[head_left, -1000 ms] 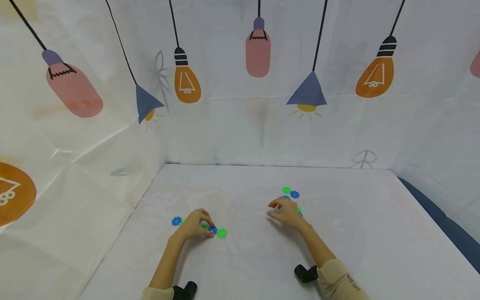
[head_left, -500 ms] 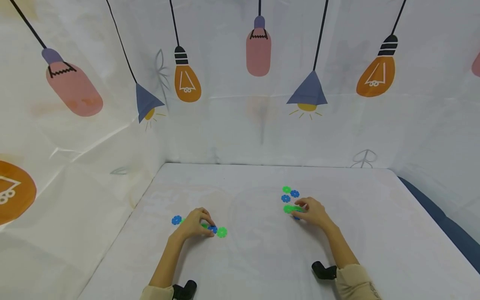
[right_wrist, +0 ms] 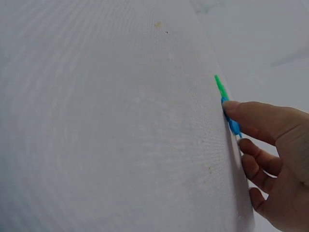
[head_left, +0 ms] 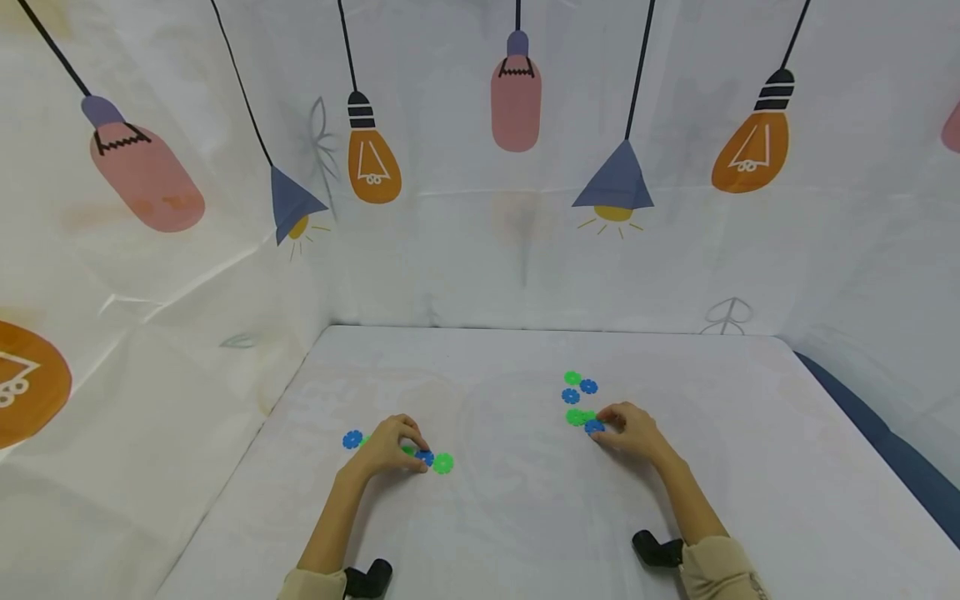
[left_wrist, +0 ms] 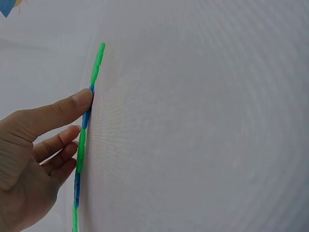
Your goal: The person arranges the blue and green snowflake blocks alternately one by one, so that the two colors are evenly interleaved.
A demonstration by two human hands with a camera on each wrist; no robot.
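On the left of the white table lies a row of flat, flower-shaped plastic discs, alternating blue and green. My left hand (head_left: 386,447) pinches a blue disc (head_left: 425,458) near the row's right end, a green disc (head_left: 443,463) just beyond its fingertips. The hand hides part of the row; in the left wrist view its discs run edge to edge. Over on the right, thumb and fingers of my right hand (head_left: 636,431) pinch another blue disc (head_left: 594,426). Against this one lies a green disc (head_left: 575,417), with a second green one partly overlapped between them.
Behind the right hand lie a loose green disc (head_left: 572,377) and two blue discs, one to its right (head_left: 588,387) and one nearer (head_left: 571,396). The white table (head_left: 495,533) meets a lamp-printed sheet (head_left: 465,258) at its back edge. Black wrist mounts (head_left: 657,550) sit at both cuffs.
My right hand has moved right, from left of the small discs to their right side, uncovering green and blue ones. It now pinches a blue disc. The left hand stays put.
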